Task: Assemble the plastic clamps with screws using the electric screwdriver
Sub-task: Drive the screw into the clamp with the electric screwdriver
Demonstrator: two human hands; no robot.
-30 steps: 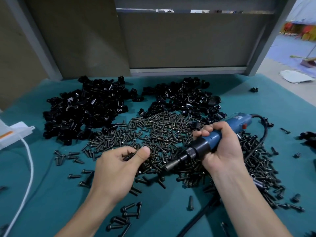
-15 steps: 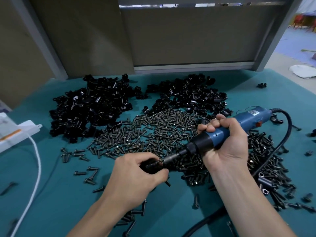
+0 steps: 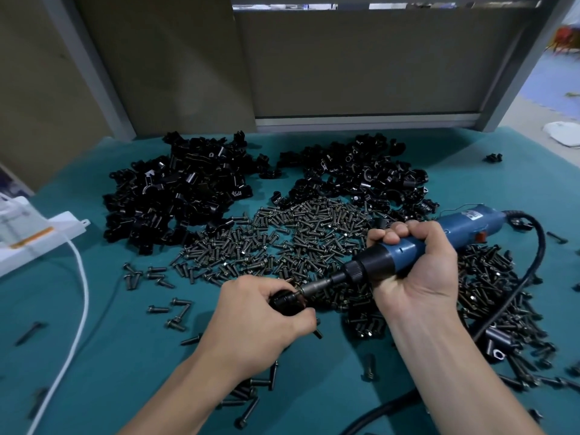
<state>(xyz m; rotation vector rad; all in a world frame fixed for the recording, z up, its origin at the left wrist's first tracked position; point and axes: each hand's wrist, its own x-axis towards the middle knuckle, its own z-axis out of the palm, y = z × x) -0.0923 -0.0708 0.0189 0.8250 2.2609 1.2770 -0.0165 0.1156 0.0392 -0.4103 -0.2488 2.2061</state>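
My left hand (image 3: 260, 321) grips a black plastic clamp (image 3: 287, 304) just above the teal table (image 3: 131, 356). My right hand (image 3: 414, 271) holds the blue electric screwdriver (image 3: 408, 249) by its barrel. The driver's metal bit (image 3: 317, 287) points left and down and meets a screw at the clamp. Behind the hands a wide heap of dark screws (image 3: 282, 243) covers the table. Farther back lie two piles of black clamps, one at the left (image 3: 175, 189) and one at the right (image 3: 361, 174).
The driver's black cable (image 3: 530, 274) loops over the screws at the right and runs off the front edge. A white box (image 3: 31, 240) with a white cord (image 3: 78, 309) sits at the left. Loose screws (image 3: 175, 312) lie scattered near the front. Grey partition panels (image 3: 361, 64) close off the back.
My left hand came back from the screw heap with the clamp, and my right hand swung the driver down until its bit met the clamp. The bit stays engaged now.
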